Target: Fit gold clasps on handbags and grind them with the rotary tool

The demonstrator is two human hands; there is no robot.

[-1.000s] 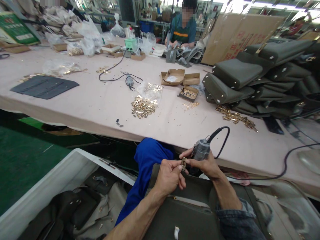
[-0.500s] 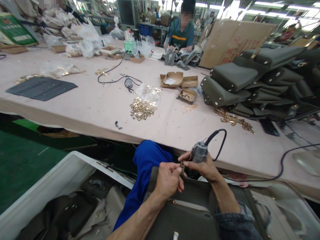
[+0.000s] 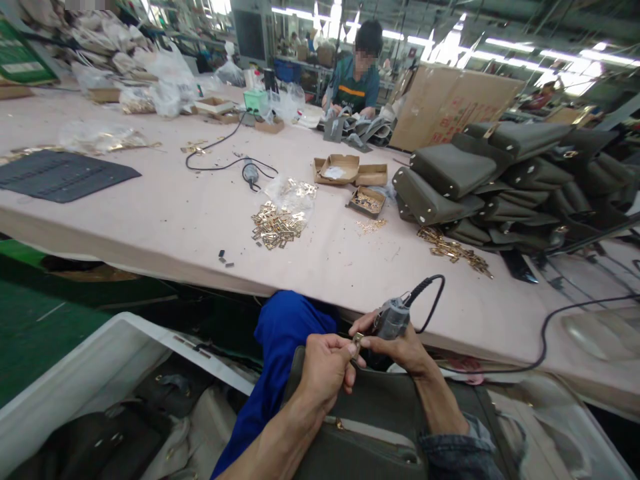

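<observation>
Between its thumb and fingers my left hand (image 3: 327,367) pinches a small gold metal piece (image 3: 357,339). My right hand (image 3: 395,343) is wrapped round a grey corded power tool (image 3: 391,319), and its thumb and index finger reach to the same metal piece. Below both hands a dark olive bag (image 3: 375,407) lies across my lap, with a light strip and a gold zipper pull on it. The tool's lower end is hidden behind my right hand and the bag.
The pink-covered table (image 3: 320,253) holds gold metal pieces (image 3: 277,225), small cardboard boxes (image 3: 340,169), another corded tool (image 3: 251,173) and stacked olive bags (image 3: 450,170). A white bin (image 3: 105,350) with bags stands at lower left. A person (image 3: 357,77) works across the table.
The view has shifted slightly, moving the table items left. The gold piece shows more clearly between my fingers, tilted differently. Both hands keep their hold. The person across has raised their head a little.
</observation>
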